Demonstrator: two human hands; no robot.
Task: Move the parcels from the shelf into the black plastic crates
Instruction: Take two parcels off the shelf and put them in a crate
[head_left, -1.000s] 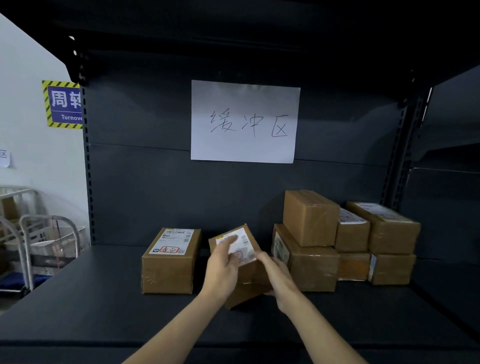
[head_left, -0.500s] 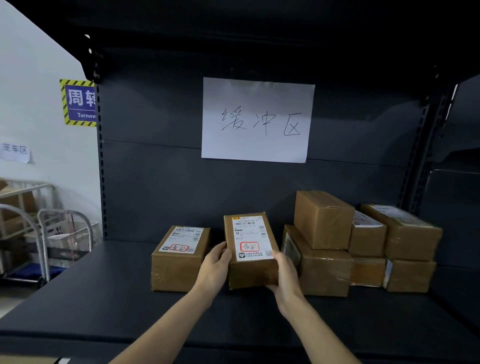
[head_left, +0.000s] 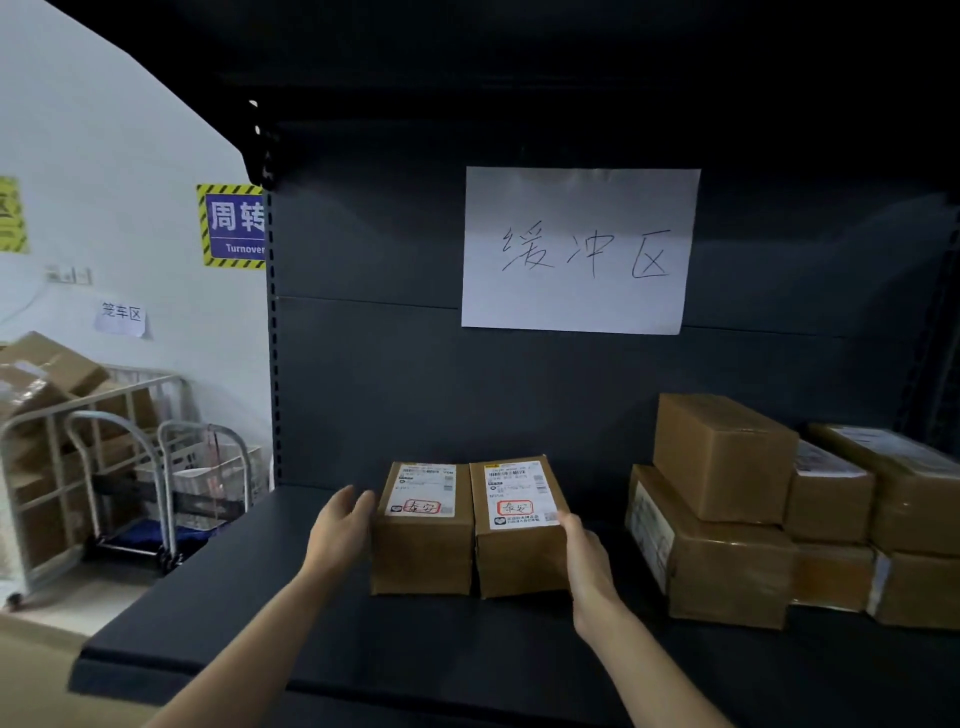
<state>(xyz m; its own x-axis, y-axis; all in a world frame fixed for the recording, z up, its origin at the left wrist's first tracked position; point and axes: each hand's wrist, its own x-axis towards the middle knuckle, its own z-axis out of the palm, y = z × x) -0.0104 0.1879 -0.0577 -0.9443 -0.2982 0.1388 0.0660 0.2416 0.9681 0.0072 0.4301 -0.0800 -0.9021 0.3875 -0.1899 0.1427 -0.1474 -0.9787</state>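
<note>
The shelf (head_left: 363, 649) holds the left parcel (head_left: 423, 545) and the right parcel (head_left: 519, 556) touching side by side, apart from the box stack (head_left: 727, 561) further right. My left hand (head_left: 340, 525) lies flat-fingered at the left parcel's outer side and my right hand (head_left: 584, 551) flat against the right parcel's. I ought to squeeze evenly inward so the pair lifts as one without hinging apart

Only the two arms of the person are in view. The left forearm (head_left: 249, 649) shows at about 7 o'clock in the picture, and the right forearm (head_left: 654, 675) at about 5 o'clock. Both are bare from the lower edge up to the wrist. They are slim and get narrower toward the wrist. The left hand (head_left: 340, 525) and the right hand (head_left: 584, 551) are also bare. The light is dim, so nails and small marks cannot be told.
</note>
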